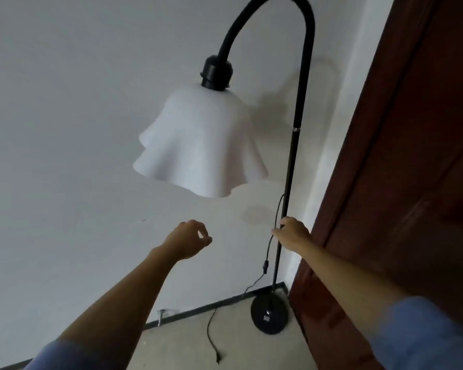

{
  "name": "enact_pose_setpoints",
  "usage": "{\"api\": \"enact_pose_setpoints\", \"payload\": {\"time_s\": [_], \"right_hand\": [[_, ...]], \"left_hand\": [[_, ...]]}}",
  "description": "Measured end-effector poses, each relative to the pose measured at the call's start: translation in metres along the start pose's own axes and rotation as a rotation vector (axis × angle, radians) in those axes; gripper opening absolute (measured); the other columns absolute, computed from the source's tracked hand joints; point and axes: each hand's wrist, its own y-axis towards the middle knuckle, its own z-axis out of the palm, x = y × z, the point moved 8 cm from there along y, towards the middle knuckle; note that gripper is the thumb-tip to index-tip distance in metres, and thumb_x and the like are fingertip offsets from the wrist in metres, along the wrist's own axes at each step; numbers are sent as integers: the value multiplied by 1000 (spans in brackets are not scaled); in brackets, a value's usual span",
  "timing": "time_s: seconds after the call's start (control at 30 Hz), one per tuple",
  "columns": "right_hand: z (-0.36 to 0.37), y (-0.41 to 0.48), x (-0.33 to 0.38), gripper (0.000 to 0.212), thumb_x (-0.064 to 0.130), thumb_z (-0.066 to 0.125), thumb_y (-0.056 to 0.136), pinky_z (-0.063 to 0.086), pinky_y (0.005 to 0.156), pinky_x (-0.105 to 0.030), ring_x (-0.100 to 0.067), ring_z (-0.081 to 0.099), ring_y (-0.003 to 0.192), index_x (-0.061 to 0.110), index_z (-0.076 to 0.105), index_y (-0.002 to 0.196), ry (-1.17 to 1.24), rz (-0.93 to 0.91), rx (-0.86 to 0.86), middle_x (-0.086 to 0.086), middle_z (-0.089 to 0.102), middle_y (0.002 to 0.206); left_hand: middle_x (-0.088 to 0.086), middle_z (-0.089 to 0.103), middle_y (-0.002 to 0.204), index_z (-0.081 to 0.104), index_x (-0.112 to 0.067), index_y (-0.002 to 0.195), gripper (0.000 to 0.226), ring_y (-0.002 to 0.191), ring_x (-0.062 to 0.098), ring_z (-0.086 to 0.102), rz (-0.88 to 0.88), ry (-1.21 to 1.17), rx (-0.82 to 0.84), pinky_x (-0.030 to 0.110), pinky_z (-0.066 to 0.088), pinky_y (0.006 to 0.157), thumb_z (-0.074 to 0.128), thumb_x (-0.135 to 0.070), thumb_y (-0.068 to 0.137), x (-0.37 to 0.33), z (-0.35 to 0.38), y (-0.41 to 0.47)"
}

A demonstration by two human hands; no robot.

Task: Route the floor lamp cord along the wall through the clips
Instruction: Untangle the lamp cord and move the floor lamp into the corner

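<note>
A black floor lamp stands against the white wall, its pole (292, 161) curving over to a wavy white shade (201, 145). Its round base (269, 313) rests on the floor in the corner. The thin black cord (267, 252) hangs beside the pole, passes an inline switch (265, 266), runs down to the skirting and ends in a plug (218, 357) on the floor. My right hand (293, 233) is wrapped around the pole, with the cord by its fingertips. My left hand (190, 239) hovers in front of the wall with thumb and fingers pinched, holding nothing I can see. No clips are visible.
A dark brown wooden door (412, 169) fills the right side, close to the lamp. A dark skirting strip (198, 309) runs along the wall's foot. A small metal door stop (161, 316) sticks up by the skirting. The floor (238, 348) is light beige.
</note>
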Motion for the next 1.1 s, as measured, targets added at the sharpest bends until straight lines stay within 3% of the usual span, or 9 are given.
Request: {"api": "enact_pose_setpoints", "payload": {"time_s": [0.07,0.17,0.27,0.37,0.57,0.77,0.97,1.1], "right_hand": [[10,11,-5,37,32,53,86,52,77,-36,-31,64,89,7,54,114,36,37,26,-12,65,100],[33,25,-11,36,32,53,87,50,72,-36,-29,60,85,7,49,112,84,78,100,-12,61,106],[50,37,-20,59,30,57,83,55,66,-35,-27,62,86,13,40,137,276,156,133,-11,60,116],[66,44,-21,53,26,60,84,45,52,-28,-20,54,75,22,43,134,430,194,159,-5,56,100],[97,32,-32,17,24,53,93,49,68,-34,-16,50,65,13,62,102,553,304,171,-3,52,74],[122,7,-38,23,20,46,96,48,59,-27,-23,67,68,9,64,86,710,358,184,-16,71,89],[87,-33,14,28,19,39,104,58,65,-35,-28,75,75,4,59,91,1189,389,284,-17,76,84],[48,-60,54,25,16,42,103,62,60,-30,-24,77,75,3,60,91,1509,368,377,-16,78,85]], "left_hand": [[8,68,107,68,-19,94,24,98,25,61,-28,8,13,45,52,88,61,-39,83,3,10,8],[8,68,109,68,-19,95,24,100,25,61,-73,-1,51,45,52,90,60,-39,84,12,27,14],[8,69,106,68,-20,94,23,95,24,62,-99,-22,82,44,53,88,60,-39,83,22,41,17],[8,69,102,67,-19,94,23,93,23,62,-135,-20,114,43,53,86,61,-38,83,39,51,16],[7,71,97,68,-18,92,22,91,23,64,-195,-11,138,40,53,84,61,-37,83,77,54,6],[7,70,101,68,-18,91,21,94,23,62,-199,-3,158,38,51,85,61,-36,83,97,57,-3],[8,72,100,69,-16,94,22,96,24,64,-185,-87,195,36,51,85,58,-32,84,87,66,-6],[10,63,121,60,-16,119,31,110,26,58,-146,-249,192,32,46,90,52,-19,89,58,80,-9]]}}
